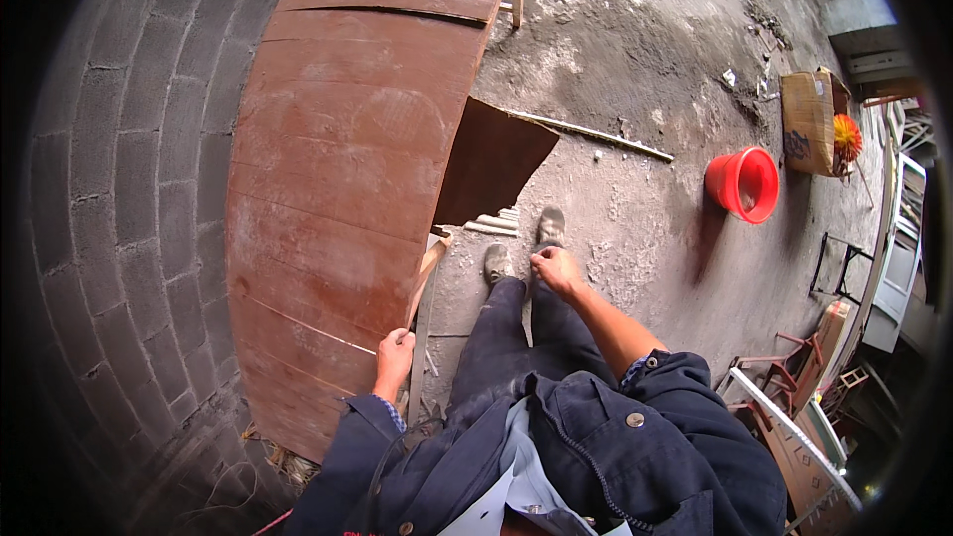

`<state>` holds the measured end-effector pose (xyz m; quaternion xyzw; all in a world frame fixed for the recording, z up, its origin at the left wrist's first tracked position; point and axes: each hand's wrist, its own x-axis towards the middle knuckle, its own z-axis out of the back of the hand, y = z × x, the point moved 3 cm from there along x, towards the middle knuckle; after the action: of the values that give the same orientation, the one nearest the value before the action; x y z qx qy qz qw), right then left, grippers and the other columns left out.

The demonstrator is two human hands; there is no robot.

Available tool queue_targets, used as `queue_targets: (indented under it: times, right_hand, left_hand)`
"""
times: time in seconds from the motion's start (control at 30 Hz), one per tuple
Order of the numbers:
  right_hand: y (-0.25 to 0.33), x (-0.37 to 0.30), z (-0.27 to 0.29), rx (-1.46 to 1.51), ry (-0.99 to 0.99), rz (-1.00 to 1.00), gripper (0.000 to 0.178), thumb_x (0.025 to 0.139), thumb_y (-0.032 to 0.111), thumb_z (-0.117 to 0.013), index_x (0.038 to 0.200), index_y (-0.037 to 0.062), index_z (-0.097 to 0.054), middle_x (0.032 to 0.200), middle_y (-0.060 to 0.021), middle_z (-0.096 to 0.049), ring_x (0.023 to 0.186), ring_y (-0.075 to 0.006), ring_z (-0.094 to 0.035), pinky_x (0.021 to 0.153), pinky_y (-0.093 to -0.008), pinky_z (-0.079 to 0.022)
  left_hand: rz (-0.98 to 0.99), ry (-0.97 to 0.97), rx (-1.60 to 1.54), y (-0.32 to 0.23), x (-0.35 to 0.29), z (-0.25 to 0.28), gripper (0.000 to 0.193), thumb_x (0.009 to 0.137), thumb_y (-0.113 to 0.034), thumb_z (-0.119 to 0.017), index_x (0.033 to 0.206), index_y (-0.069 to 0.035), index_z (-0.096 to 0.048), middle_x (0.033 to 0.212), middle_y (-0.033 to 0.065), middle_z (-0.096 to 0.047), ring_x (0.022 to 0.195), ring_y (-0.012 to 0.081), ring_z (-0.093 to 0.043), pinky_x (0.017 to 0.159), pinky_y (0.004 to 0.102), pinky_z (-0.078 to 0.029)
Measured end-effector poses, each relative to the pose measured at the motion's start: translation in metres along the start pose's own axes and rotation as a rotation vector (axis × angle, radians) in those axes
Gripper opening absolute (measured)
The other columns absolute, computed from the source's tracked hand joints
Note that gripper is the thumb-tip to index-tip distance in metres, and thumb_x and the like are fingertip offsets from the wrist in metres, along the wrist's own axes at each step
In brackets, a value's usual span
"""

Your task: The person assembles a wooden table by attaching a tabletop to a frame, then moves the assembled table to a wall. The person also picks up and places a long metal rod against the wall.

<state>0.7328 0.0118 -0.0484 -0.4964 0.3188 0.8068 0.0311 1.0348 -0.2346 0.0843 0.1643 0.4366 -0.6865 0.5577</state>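
A long reddish-brown board surface (338, 139) runs along my left side, raised above the floor on wooden supports. My left hand (394, 362) is at its near right edge, fingers curled closed; what they grip, if anything, is hidden. A thin pale line crosses the board toward this hand; whether it is a strip or a seam I cannot tell. My right hand (558, 271) hangs in front of my right shin, with thumb and fingers pinched together. Anything between those fingertips is too small to make out. Below the board's edge leans a dark brown sheet (491, 164) with a jagged lower edge.
A grey block wall (139, 208) rises beyond the board. On the rough concrete floor lie a thin pale strip (596, 135) and crumbs of debris. To the right stand a red bucket (728, 184) and a cardboard box (806, 124). Frames and scrap clutter the lower right.
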Motion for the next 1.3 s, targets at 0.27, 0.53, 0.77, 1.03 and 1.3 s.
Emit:
queue_targets:
  times: [0.27, 0.53, 0.77, 1.03, 1.3]
  right_hand:
    - [0.039, 0.066, 0.027, -0.208, -0.155, 0.189, 0.041, 0.079, 0.034, -0.063, 0.092, -0.0041, -0.07, 0.083, -0.0211, -0.07, 0.079, -0.0267, -0.069, 0.073, -0.0401, -0.053]
    - [0.094, 0.146, 0.076, -0.063, -0.253, 0.003, 0.077, 0.074, 0.035, -0.079, 0.128, -0.0089, -0.047, 0.121, -0.0294, -0.06, 0.115, -0.0377, -0.058, 0.097, -0.0406, -0.047]
    - [0.129, 0.167, 0.075, 0.562, 0.032, -0.018, 0.047, 0.08, 0.014, -0.078, 0.12, -0.0015, -0.059, 0.112, -0.0112, -0.067, 0.098, -0.0207, -0.063, 0.091, -0.033, -0.048]
    - [0.108, 0.164, 0.1, 0.435, -0.101, 0.241, 0.022, 0.083, 0.015, -0.076, 0.102, 0.0034, -0.072, 0.092, -0.0018, -0.072, 0.08, -0.0114, -0.062, 0.075, -0.0276, -0.049]
    - [0.152, 0.125, 0.159, 0.543, -0.175, 0.483, 0.022, 0.085, 0.022, -0.075, 0.098, 0.0042, -0.072, 0.088, 0.0004, -0.072, 0.078, -0.0061, -0.061, 0.071, -0.0247, -0.049]
  left_hand:
    - [0.111, -0.013, -0.071, -0.017, -0.032, -0.018, 0.037, 0.089, -0.024, -0.065, 0.113, 0.004, -0.066, 0.101, 0.0163, -0.072, 0.094, 0.0201, -0.068, 0.085, 0.0317, -0.052]
    - [0.298, 0.084, -0.181, -0.055, -0.07, -0.075, 0.035, 0.092, -0.023, -0.065, 0.116, 0.003, -0.064, 0.098, 0.0115, -0.071, 0.091, 0.016, -0.066, 0.082, 0.0297, -0.051]
    - [0.263, 0.118, -0.252, -0.109, -0.081, -0.115, 0.036, 0.093, -0.022, -0.064, 0.12, 0.003, -0.062, 0.105, 0.0147, -0.071, 0.095, 0.0187, -0.068, 0.084, 0.0311, -0.053]
    - [0.288, 0.122, -0.196, -0.107, -0.079, -0.124, 0.038, 0.093, -0.025, -0.064, 0.119, 0.002, -0.063, 0.105, 0.0154, -0.071, 0.095, 0.0193, -0.068, 0.085, 0.0317, -0.053]
    - [0.23, 0.166, -0.238, -0.083, -0.071, -0.151, 0.039, 0.093, -0.021, -0.064, 0.122, 0.005, -0.06, 0.103, 0.011, -0.07, 0.093, 0.0142, -0.066, 0.084, 0.0272, -0.051]
